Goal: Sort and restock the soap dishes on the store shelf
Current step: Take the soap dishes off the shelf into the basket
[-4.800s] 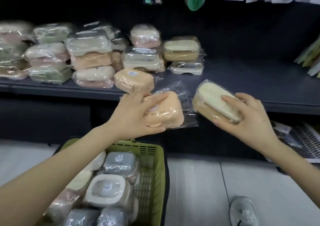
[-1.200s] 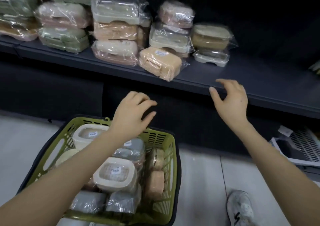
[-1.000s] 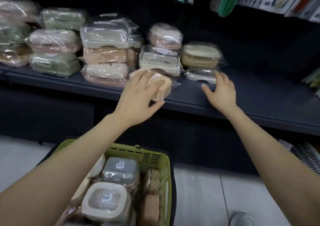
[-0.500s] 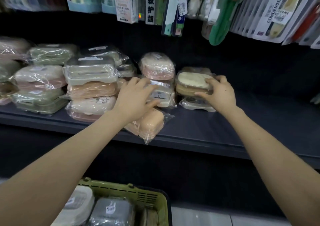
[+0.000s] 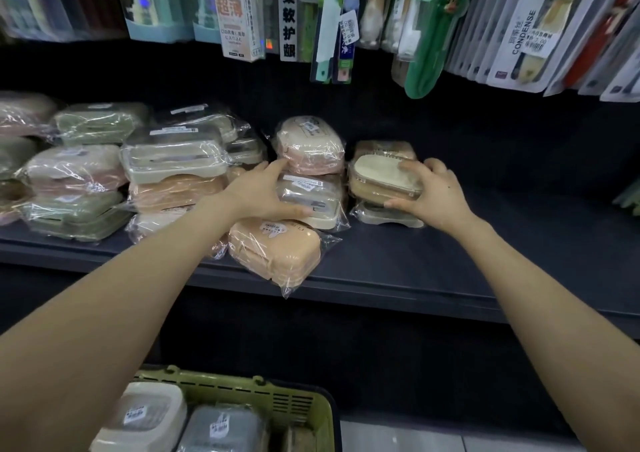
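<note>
Both hands were empty over the basket (image 5: 242, 391) a second ago; they're now up on the shelf (image 5: 433, 278). Left hand (image 5: 259, 193) clasps the cream dish (image 5: 313, 204) under the pink dish (image 5: 311, 146), forefinger touching the pink one. Right hand (image 5: 434, 193) wraps the tan dish (image 5: 381, 178), which sits on a clear dish (image 5: 389, 216). Peach dish (image 5: 273, 252) lies at the shelf edge. I read this as re-sorting the stacks; I can't tell yet whether the dishes are being lifted or only squared up.

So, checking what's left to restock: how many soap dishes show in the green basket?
3: a cream one at the left, a grey one beside it, a brownish one at the right, barely visible. More may lie hidden below the frame.
</note>
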`<state>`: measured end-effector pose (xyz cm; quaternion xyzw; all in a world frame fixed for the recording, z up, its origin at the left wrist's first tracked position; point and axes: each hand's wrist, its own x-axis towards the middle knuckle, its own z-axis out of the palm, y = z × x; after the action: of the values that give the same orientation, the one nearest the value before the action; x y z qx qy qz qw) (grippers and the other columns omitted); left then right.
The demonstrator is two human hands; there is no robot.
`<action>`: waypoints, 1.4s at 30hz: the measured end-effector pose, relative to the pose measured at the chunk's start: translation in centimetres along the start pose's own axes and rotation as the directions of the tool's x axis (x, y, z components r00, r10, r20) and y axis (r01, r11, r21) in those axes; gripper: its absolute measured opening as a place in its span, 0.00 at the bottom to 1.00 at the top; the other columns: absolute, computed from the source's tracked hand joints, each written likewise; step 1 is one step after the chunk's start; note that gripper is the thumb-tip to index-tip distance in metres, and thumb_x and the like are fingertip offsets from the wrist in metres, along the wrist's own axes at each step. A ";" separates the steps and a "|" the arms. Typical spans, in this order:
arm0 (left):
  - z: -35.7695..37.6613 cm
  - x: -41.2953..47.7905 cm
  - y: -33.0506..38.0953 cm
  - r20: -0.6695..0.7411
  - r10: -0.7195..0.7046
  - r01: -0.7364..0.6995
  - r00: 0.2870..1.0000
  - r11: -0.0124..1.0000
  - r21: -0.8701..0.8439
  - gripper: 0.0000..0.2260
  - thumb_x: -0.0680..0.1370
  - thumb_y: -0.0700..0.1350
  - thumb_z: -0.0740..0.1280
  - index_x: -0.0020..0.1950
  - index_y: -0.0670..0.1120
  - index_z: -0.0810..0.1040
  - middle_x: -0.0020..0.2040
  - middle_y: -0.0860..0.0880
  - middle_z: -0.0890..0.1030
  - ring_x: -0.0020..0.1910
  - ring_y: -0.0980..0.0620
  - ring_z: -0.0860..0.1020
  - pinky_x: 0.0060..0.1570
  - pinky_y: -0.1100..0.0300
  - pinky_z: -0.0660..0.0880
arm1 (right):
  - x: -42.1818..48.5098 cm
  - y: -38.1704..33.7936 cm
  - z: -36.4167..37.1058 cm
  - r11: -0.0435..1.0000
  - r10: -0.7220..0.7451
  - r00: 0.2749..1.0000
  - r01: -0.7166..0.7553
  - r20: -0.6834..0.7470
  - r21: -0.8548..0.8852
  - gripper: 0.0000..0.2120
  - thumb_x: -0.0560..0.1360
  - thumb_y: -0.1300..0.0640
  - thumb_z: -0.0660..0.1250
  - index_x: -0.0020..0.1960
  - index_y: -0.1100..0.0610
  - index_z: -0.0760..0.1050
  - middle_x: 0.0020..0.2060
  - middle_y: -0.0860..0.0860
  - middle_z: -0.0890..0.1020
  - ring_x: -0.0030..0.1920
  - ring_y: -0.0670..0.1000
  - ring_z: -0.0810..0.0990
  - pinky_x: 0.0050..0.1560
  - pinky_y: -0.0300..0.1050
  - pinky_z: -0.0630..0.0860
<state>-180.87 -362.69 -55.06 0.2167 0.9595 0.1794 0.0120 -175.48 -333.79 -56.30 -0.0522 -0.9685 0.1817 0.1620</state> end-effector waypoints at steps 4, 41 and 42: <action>0.0 -0.2 0.5 -0.003 -0.019 0.018 1.000 0.999 -0.041 0.48 0.66 0.65 0.73 0.77 0.45 0.56 0.72 0.41 0.65 0.71 0.44 0.65 0.66 0.55 0.64 | -2.2 0.2 -0.2 0.999 0.039 0.996 -0.041 -0.086 -0.021 0.34 0.67 0.41 0.75 0.70 0.48 0.70 0.72 0.59 0.63 0.68 0.62 0.64 0.69 0.52 0.62; 10.9 -33.9 -6.7 -0.200 -0.229 0.189 0.953 0.961 -0.201 0.49 0.61 0.65 0.75 0.76 0.46 0.62 0.67 0.46 0.67 0.66 0.49 0.64 0.66 0.56 0.63 | -35.9 -9.6 9.6 0.890 -0.203 0.693 0.425 0.692 -0.165 0.30 0.67 0.37 0.72 0.65 0.48 0.74 0.64 0.56 0.71 0.58 0.59 0.70 0.57 0.50 0.71; 11.7 -34.7 -7.2 -0.170 -0.259 0.220 0.951 0.951 -0.216 0.49 0.61 0.66 0.74 0.76 0.47 0.62 0.66 0.46 0.66 0.66 0.49 0.64 0.67 0.55 0.64 | -36.6 -9.5 10.8 0.855 -0.229 0.655 0.489 0.720 -0.174 0.29 0.63 0.37 0.74 0.60 0.48 0.78 0.59 0.56 0.75 0.54 0.59 0.74 0.52 0.49 0.74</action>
<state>-151.28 -379.38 -70.41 0.0772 0.9531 0.2899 -0.0399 -144.98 -352.07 -73.08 0.1854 -0.9657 -0.0253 -0.1799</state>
